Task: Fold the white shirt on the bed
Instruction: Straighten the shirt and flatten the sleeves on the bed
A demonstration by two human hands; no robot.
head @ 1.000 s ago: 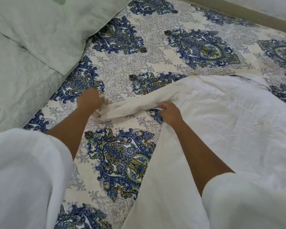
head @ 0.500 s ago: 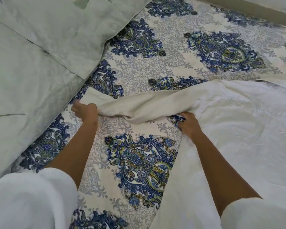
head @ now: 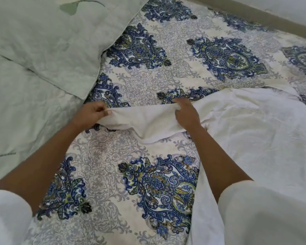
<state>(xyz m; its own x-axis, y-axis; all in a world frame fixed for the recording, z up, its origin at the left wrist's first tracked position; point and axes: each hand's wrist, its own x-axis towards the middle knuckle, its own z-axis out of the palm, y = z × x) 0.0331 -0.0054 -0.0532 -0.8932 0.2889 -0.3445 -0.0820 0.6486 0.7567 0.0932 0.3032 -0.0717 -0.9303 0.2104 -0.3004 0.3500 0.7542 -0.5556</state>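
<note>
The white shirt (head: 258,138) lies spread over the right side of the bed, on a sheet (head: 113,165) printed with blue and green ornaments. One sleeve (head: 148,121) stretches out to the left, lifted off the sheet. My left hand (head: 91,113) pinches the sleeve's end. My right hand (head: 185,112) grips the sleeve's upper edge where it meets the shirt body. The sleeve sags between the two hands.
Pale green pillows (head: 42,41) and a green quilt (head: 16,121) lie along the left side, close to my left hand. A wall and a brownish bed edge (head: 254,16) run across the top right. White sleeves cover my upper arms at the bottom corners.
The sleeve has been raised off the sheet and pulled straighter. My right hand moved up from the sleeve's lower edge to its upper edge. My left hand lifted the cuff end.
</note>
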